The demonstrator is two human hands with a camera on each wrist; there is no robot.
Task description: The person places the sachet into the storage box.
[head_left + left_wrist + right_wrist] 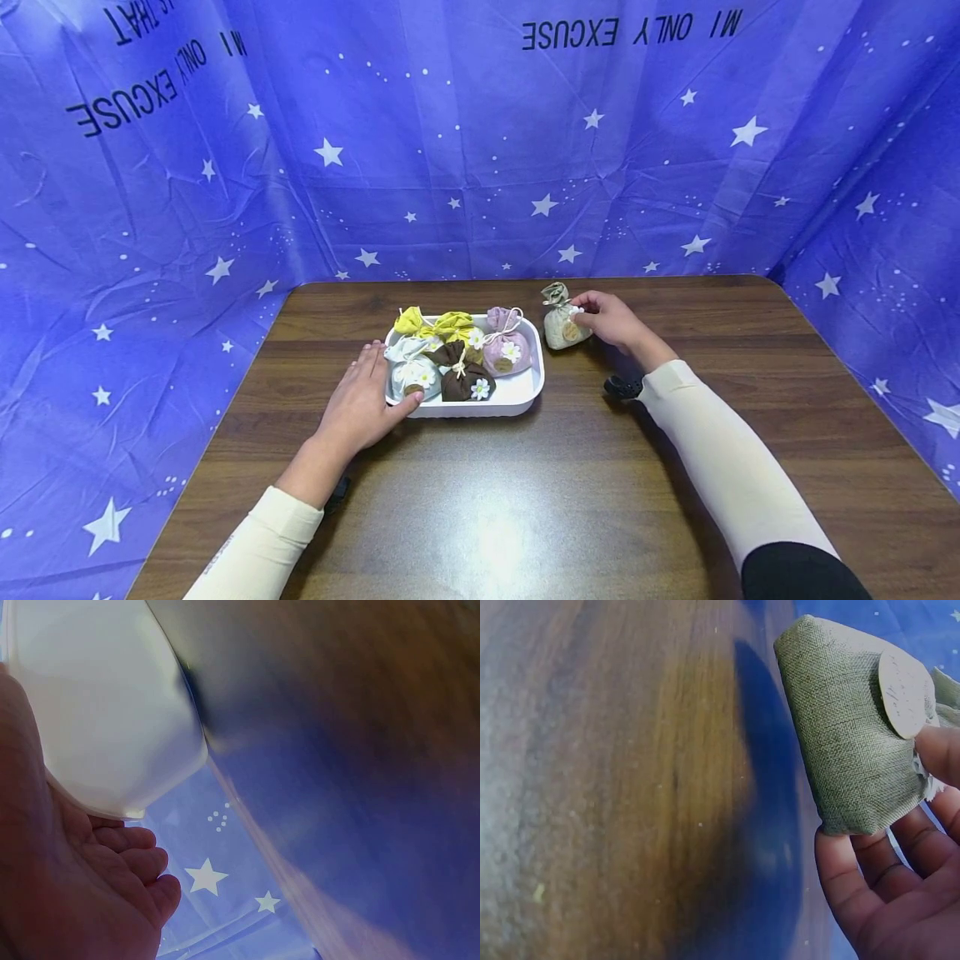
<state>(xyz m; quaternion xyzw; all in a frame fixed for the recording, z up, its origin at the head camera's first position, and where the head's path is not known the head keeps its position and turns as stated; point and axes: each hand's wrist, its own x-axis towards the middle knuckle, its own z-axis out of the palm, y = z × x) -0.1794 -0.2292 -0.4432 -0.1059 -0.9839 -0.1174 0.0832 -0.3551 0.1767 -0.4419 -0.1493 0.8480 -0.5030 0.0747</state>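
My right hand (611, 321) pinches a sage-green drawstring sachet (562, 325) with a round tag and a white flower, just past the tray's right end. In the right wrist view its woven cloth bag (855, 727) leans over the wooden surface, thumb near the tag and fingers behind. My left hand (363, 400) rests against the left end of a white tray (487, 408), fingers straight, thumb along the front rim. Inside are a pale blue sachet (408, 375), a dark brown one (457, 387), a lilac one (498, 354) and yellow ones (453, 325) at the back.
A brown wooden table (480, 500) carries the tray near its far edge. Behind and at both sides hangs a blue curtain (450, 150) with white stars and lettering. Dark straps (622, 387) circle the wrists.
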